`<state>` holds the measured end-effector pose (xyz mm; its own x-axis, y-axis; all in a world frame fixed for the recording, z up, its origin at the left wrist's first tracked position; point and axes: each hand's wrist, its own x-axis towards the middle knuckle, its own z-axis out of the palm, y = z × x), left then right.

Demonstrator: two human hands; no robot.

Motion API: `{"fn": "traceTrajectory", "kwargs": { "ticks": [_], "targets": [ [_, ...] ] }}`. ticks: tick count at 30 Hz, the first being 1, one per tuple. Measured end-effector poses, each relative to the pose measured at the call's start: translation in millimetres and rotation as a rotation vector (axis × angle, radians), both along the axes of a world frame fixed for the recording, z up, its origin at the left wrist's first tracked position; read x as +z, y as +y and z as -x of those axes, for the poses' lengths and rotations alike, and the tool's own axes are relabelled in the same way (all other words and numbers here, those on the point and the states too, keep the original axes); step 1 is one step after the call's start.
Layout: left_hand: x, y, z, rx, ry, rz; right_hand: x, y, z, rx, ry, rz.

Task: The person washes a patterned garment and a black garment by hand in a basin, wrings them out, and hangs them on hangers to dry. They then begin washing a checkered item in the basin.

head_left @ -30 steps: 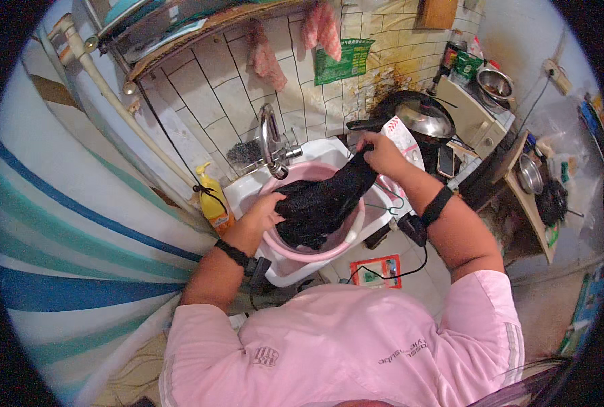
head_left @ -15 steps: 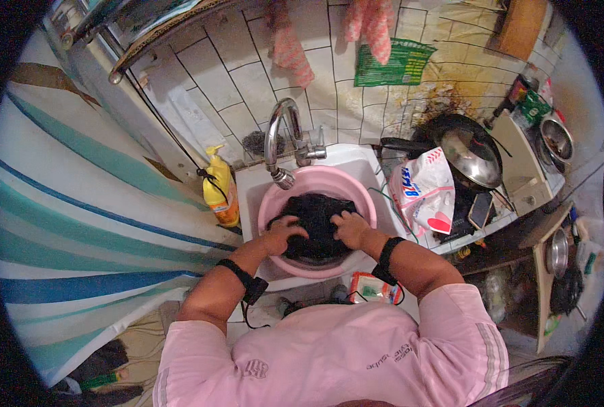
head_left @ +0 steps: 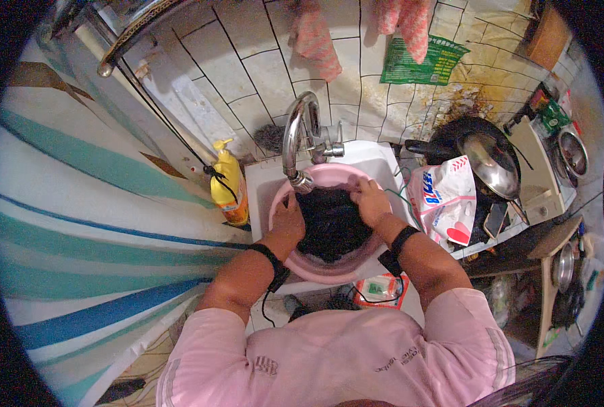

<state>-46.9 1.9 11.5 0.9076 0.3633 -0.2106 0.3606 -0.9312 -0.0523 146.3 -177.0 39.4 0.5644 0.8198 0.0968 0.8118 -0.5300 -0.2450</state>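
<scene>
Inside one pink basin (head_left: 329, 175) — one black cloth (head_left: 336, 224) | left hand (head_left: 289, 218), right hand (head_left: 371, 203) flanking it — cannot tell if pinching

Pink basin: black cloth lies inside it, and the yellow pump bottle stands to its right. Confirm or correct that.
Wrong side: the head view shows the yellow pump bottle standing to the left of the pink basin; black cloth does lie inside.

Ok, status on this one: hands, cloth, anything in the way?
Left hand and right hand at opposite sides of black cloth, grip unclear. Cloth inside pink basin. Faucet overhangs basin's far rim.
</scene>
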Motion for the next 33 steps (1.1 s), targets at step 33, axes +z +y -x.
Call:
{"fn": "traceTrajectory", "kwargs": {
  "ticks": [33],
  "targets": [
    [-61.0,21.1,-52.8,-0.417,0.457,0.310,-37.9,-8.4,18.7,0.109,0.317,0.357]
  ]
}}
